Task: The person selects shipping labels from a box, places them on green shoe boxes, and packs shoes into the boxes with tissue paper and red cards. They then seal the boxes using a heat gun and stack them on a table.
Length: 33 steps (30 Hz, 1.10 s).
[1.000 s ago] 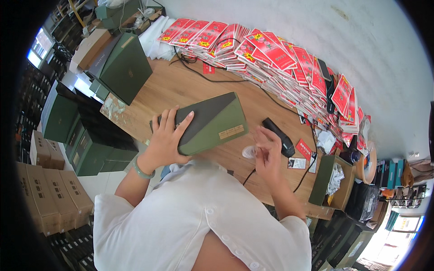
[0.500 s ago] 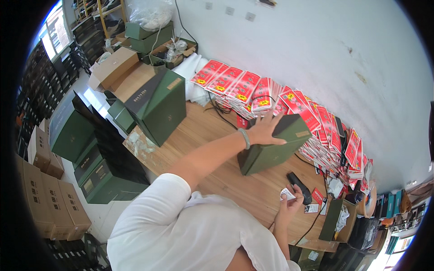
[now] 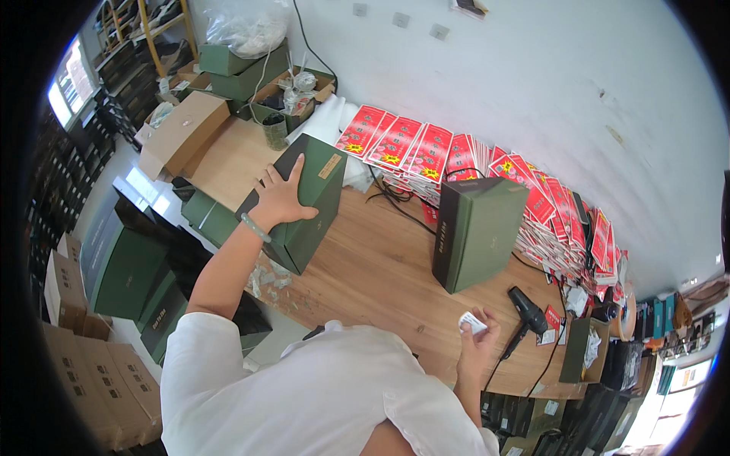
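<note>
My left hand [image 3: 281, 196], with a bracelet at the wrist, spans the top of a green shoe box [image 3: 319, 201] at the left of the table. Its fingers are spread across the dark lid side, and the thumb presses on the green face. Farther right, a second green shoe box [image 3: 487, 232] stands upright with nobody touching it. Above the table's near right part, my right hand [image 3: 477, 342] pinches a small white paper label [image 3: 471, 322] between thumb and fingers. A black hair dryer [image 3: 526, 311] lies just right of that hand.
Stacks of red printed cards [image 3: 430, 152] line the wall, with black cables in front. An open cardboard carton [image 3: 182, 133] sits at far left. More green boxes [image 3: 125, 281] and brown cartons [image 3: 99, 380] stand beside the table. An open green box [image 3: 584, 349] rests at the right corner.
My left hand has left the right-hand shoe box and moved left onto the other one, which has shifted slightly right. My right hand still holds the label.
</note>
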Each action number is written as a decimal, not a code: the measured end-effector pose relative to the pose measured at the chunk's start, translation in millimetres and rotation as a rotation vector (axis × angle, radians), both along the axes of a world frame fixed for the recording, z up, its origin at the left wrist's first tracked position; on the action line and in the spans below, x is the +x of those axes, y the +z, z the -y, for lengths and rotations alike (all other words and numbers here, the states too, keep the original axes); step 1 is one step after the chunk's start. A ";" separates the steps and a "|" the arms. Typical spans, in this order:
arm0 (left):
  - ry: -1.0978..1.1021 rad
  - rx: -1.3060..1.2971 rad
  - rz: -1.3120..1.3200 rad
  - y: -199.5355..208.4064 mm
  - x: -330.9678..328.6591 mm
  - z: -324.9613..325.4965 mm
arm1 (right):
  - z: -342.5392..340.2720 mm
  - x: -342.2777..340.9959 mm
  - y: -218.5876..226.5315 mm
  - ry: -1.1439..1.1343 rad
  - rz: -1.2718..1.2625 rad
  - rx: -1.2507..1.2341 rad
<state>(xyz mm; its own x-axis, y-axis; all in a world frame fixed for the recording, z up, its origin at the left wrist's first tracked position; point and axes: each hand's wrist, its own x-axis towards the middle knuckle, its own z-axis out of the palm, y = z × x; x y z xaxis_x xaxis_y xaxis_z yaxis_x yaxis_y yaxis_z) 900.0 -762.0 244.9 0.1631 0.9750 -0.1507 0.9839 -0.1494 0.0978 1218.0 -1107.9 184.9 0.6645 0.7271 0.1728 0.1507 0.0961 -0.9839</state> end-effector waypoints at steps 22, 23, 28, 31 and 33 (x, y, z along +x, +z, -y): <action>-1.177 0.017 0.318 9.3 26.4 122.6 | -67.7 -91.3 46.4 0.240 0.321 -0.401; -1.190 0.020 0.319 9.1 26.0 122.5 | -69.0 -91.5 46.4 0.248 0.328 -0.393; -1.209 0.021 0.292 7.8 25.6 123.5 | -71.6 -90.3 44.9 0.275 0.442 -0.396; -1.211 0.011 0.274 8.2 25.7 124.1 | -71.8 -91.6 45.8 0.274 0.455 -0.427; -1.208 0.012 0.266 9.3 26.6 124.4 | -72.8 -93.6 49.5 0.275 0.417 -0.464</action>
<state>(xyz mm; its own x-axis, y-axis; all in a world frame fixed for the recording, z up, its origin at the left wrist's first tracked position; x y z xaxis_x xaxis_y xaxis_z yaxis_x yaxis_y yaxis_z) 926.7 -886.3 254.2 0.9832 0.1795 0.0327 0.1646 -0.9497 0.2663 1124.4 -1035.1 234.4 0.3907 0.9205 0.0039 0.5568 -0.2330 -0.7973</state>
